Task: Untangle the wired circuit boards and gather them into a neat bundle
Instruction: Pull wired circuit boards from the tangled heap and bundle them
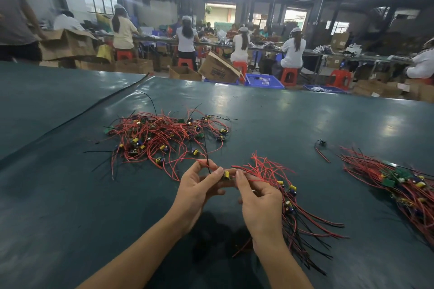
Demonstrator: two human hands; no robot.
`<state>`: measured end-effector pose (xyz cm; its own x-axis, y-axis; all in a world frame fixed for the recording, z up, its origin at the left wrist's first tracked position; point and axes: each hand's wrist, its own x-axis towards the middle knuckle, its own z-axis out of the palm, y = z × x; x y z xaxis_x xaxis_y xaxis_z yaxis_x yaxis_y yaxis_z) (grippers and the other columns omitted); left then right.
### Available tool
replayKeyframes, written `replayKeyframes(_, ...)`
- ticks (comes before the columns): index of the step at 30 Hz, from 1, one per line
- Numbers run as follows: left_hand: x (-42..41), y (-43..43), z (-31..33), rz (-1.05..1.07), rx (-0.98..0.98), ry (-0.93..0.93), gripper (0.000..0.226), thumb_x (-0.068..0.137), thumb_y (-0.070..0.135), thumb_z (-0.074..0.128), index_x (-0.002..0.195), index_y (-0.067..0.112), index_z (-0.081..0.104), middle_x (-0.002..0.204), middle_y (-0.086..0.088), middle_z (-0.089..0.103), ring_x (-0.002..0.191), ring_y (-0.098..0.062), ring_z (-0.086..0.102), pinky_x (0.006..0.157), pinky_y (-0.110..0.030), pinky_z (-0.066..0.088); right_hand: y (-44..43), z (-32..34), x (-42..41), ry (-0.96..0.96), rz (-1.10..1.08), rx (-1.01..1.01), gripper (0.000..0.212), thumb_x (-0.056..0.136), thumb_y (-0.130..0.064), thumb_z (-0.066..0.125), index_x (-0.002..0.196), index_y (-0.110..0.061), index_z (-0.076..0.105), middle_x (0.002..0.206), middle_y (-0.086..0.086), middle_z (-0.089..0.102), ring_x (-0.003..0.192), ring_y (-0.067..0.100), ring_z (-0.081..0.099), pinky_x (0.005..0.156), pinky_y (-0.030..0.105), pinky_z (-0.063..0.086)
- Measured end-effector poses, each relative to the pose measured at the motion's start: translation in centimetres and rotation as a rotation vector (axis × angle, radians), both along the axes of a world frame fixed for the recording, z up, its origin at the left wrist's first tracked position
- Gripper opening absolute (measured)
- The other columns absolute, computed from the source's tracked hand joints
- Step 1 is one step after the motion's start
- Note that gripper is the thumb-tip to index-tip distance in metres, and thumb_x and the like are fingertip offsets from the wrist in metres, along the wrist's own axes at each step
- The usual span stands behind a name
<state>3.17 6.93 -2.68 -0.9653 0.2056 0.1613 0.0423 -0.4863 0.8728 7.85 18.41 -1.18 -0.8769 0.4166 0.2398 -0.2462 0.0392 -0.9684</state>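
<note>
Near the surface's (305, 124) front edge, the left hand (199, 185) pinched one wired board (226, 175); the right hand (258, 202), just beside it, gripped a gathered bundle (290, 195). The tangled pile (164, 136) lay mid-surface.

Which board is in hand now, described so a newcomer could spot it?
On the green table, find where the left hand and right hand meet. The board is pinched between them. Unlike the boards in the tangled pile behind, it is held up alone, its yellow part showing.
</note>
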Motion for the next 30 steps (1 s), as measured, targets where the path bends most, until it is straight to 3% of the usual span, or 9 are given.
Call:
replayKeyframes(3,0.1,0.0,0.0,0.005,-0.018,0.006,0.027,0.073,0.02,0.072,0.081,0.015,0.047,0.09,-0.015,0.072,0.08,-0.026,0.072,0.056,-0.023,0.054,0.1,0.0,-0.1,-0.033,-0.03,-0.089,0.028,0.091,-0.022,0.069,0.073,-0.042,0.078,0.069,-0.006,0.073,0.052,0.001,0.057,0.052,0.017,0.047)
replayKeyframes(5,0.3,-0.1,0.0,0.008,-0.016,0.004,0.025,0.074,0.018,0.072,0.077,0.015,0.047,0.09,-0.015,0.072,0.08,-0.026,0.072,0.057,-0.023,0.054,0.1,0.0,-0.2,-0.057,-0.037,-0.164,0.021,0.091,-0.02,0.069,0.072,-0.025,0.078,0.067,-0.002,0.073,0.053,0.002,0.058,0.049,0.017,0.047)
replayKeyframes(10,0.3,-0.3,0.4,0.024,-0.018,-0.032,0.027,0.074,0.021,0.071,0.082,0.013,0.047,0.081,-0.01,0.072,0.066,-0.022,0.07,0.053,-0.021,0.053,0.3,0.2,-0.2,-0.053,0.012,-0.314,0.013,0.092,-0.009,0.065,0.08,-0.012,0.068,0.07,0.001,0.073,0.051,0.005,0.057,0.045,0.016,0.045)
replayKeyframes(14,0.4,0.0,0.6,-0.051,-0.125,-0.081,0.045,0.065,0.041,0.076,0.092,0.009,0.062,0.079,-0.011,0.072,0.053,-0.018,0.064,0.05,-0.022,0.051,0.3,0.2,-0.2,-0.051,0.038,-0.297,0.018,0.09,-0.011,0.068,0.073,-0.014,0.072,0.073,0.005,0.074,0.06,0.014,0.064,0.055,0.025,0.052)
replayKeyframes(17,0.6,0.2,0.6,-0.093,-0.212,-0.075,0.039,0.063,0.051,0.075,0.079,0.015,0.076,0.074,-0.014,0.071,0.051,-0.016,0.06,0.05,-0.022,0.048,0.0,0.3,-0.1,-0.027,0.035,-0.279,0.019,0.087,-0.011,0.072,0.069,-0.017,0.076,0.071,0.005,0.073,0.057,0.013,0.062,0.051,0.022,0.048)
replayKeyframes(20,0.7,0.3,0.4,-0.087,-0.227,-0.035,0.035,0.065,0.049,0.075,0.072,0.015,0.076,0.073,-0.013,0.07,0.054,-0.014,0.06,0.053,-0.021,0.048,0.0,0.5,0.0,-0.023,0.013,-0.296,0.019,0.086,-0.013,0.073,0.072,-0.022,0.08,0.067,-0.001,0.073,0.053,0.004,0.058,0.051,0.017,0.049)
replayKeyframes(23,0.9,0.6,0.4,-0.067,-0.256,0.02,0.033,0.069,0.047,0.073,0.074,0.014,0.076,0.071,-0.01,0.071,0.056,-0.013,0.06,0.055,-0.02,0.049,-0.1,0.4,0.2,-0.04,0.033,-0.233,0.022,0.088,-0.016,0.071,0.068,-0.021,0.08,0.068,0.003,0.075,0.061,0.008,0.067,0.059,0.022,0.056)
replayKeyframes(27,1.2,0.6,0.5,-0.049,-0.343,0.075,0.031,0.075,0.047,0.07,0.072,0.016,0.074,0.067,-0.005,0.069,0.059,-0.015,0.062,0.06,-0.024,0.05,-0.5,0.3,0.3,-0.033,0.033,-0.082,0.031,0.092,-0.013,0.067,0.063,-0.018,0.077,0.058,0.005,0.07,0.05,0.005,0.06,0.049,0.014,0.047)
replayKeyframes(30,1.1,0.5,0.7,-0.015,-0.372,0.102,0.032,0.075,0.046,0.07,0.064,0.016,0.071,0.062,-0.006,0.067,0.057,-0.017,0.059,0.061,-0.027,0.049,-0.4,0.5,0.1,-0.079,0.048,-0.148,0.033,0.092,-0.015,0.066,0.062,-0.019,0.078,0.061,0.005,0.071,0.058,0.01,0.063,0.057,0.022,0.054)
